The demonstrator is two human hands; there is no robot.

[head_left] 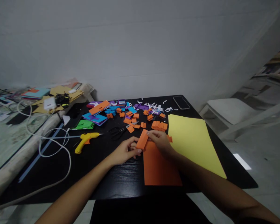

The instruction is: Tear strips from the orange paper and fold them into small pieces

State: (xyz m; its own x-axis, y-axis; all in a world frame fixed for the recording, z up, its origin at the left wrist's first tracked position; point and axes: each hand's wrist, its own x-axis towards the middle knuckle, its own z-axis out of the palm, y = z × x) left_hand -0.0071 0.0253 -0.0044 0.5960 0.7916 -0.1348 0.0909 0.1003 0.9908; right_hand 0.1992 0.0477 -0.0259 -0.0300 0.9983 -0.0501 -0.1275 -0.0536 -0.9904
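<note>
Between my two hands is a small folded piece of orange paper (142,140). My left hand (126,151) grips its lower left corner between thumb and fingers. The upper right edge is pinched by my right hand (160,141). Below them an orange sheet (161,168) lies flat on the black table, partly covered by my right hand and forearm. A stack of folded orange pieces (159,125) sits just beyond my right hand. Scissors (118,132) with black handles lie past my left hand, their blades partly among loose orange pieces (127,120).
A yellow glue gun (87,140) with a white cable (68,161) lies on the left. Yellow sheets (194,141) cover the right side. Folded blue paper (95,118), green paper (84,125), white scraps (154,106) and a phone (181,102) are farther back. A white chair (231,110) stands at right.
</note>
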